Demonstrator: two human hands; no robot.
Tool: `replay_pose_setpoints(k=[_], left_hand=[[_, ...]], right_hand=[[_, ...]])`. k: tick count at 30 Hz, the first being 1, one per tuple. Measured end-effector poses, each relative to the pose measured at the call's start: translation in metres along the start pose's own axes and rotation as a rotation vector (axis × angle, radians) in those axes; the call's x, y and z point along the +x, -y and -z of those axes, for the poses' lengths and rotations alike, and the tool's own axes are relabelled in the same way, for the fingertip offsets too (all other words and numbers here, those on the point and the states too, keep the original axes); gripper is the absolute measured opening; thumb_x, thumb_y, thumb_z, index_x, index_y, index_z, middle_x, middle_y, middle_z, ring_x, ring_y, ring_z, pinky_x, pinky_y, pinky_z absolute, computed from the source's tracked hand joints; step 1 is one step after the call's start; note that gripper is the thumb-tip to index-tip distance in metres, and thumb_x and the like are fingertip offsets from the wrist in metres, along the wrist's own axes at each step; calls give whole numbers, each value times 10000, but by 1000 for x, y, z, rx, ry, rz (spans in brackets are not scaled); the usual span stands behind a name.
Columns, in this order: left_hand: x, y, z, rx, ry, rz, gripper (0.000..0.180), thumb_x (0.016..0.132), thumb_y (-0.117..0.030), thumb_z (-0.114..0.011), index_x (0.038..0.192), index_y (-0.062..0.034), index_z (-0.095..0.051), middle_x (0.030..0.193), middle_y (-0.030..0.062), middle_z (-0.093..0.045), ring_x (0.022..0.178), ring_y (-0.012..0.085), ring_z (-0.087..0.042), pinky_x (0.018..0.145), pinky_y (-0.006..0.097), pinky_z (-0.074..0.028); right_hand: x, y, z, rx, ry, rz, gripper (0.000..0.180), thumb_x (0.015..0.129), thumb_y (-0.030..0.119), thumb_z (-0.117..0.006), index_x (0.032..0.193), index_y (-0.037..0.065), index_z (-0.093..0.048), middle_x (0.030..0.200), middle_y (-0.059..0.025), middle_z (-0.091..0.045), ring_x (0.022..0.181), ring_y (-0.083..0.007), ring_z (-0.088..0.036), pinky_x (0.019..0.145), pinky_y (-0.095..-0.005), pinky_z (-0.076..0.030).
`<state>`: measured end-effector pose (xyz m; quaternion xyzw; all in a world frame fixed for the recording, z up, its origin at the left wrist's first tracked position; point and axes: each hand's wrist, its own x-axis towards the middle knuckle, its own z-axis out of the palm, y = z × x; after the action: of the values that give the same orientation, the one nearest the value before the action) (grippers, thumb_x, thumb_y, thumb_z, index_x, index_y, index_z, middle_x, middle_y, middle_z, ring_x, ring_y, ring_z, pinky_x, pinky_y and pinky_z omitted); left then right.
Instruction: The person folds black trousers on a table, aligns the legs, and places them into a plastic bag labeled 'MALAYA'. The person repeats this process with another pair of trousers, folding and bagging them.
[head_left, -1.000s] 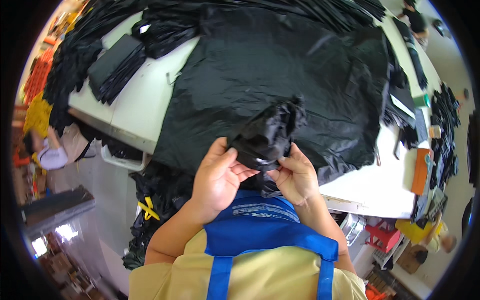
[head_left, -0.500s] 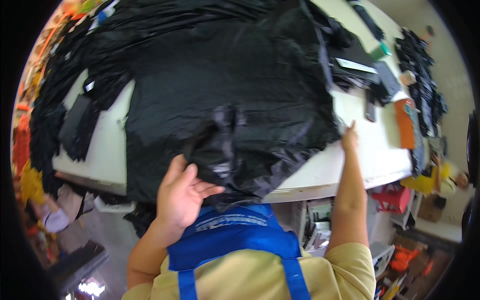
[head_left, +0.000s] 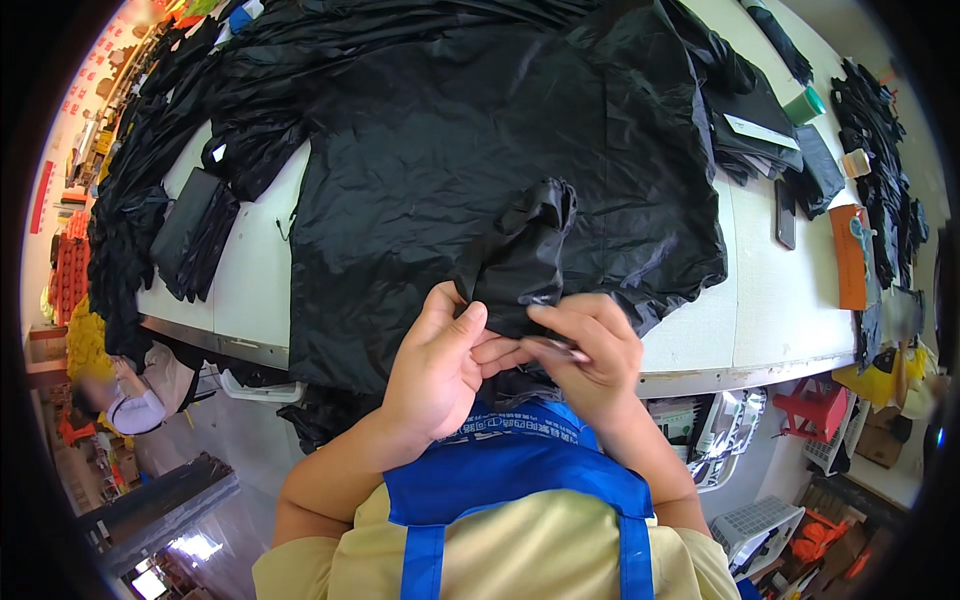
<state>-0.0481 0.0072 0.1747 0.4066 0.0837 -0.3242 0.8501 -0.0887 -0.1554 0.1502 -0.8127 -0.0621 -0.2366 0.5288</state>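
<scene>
I can't ID thin item (head_left: 562,350) in right hand (head_left: 600,350), fingers cover most | left hand (head_left: 435,365) index tip hidden at black fabric (head_left: 440,180) | left co-worker's (head_left: 145,408) head blurred

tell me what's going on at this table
A person in a blue apron is handling black fabric at a white table. The left hand pinches a bunched part; the right hand, close beside it, holds a thin object too hidden to identify. The rest lies spread across the table, wrinkled.
</scene>
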Motion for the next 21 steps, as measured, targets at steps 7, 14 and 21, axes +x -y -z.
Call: replay_pose_setpoints(k=[7,14,21], left_hand=[[-4,0,12,72,13,-16,250,998,-189,-436,1193,-48,-366,1175,189,-551,1039,308,-626,921,449,-514],[-5,-7,14,20,-27,10,236,1000,-205,-434,1170,-55,-370,1187,207,-565,1052,327,-630,929,467,-510],[-9,-12,14,14,-25,19,214,1002,-216,-430,1144,-64,-379,1148,181,-585,995,311,-656,900,449,-530]], right_hand=[[1,2,-12,-144,125,115,265,648,42,-675,909,33,-631,845,-68,-564,689,-213,-569,595,-309,-478],[-9,-1,-18,901,65,-661,218,983,241,-501,982,24,-527,725,34,-445,580,-30,-344,527,-191,-284],[-22,-4,11,-56,91,-179,288,732,122,-768,957,-6,-643,802,-102,-614,688,-184,-608,606,-273,-492]])
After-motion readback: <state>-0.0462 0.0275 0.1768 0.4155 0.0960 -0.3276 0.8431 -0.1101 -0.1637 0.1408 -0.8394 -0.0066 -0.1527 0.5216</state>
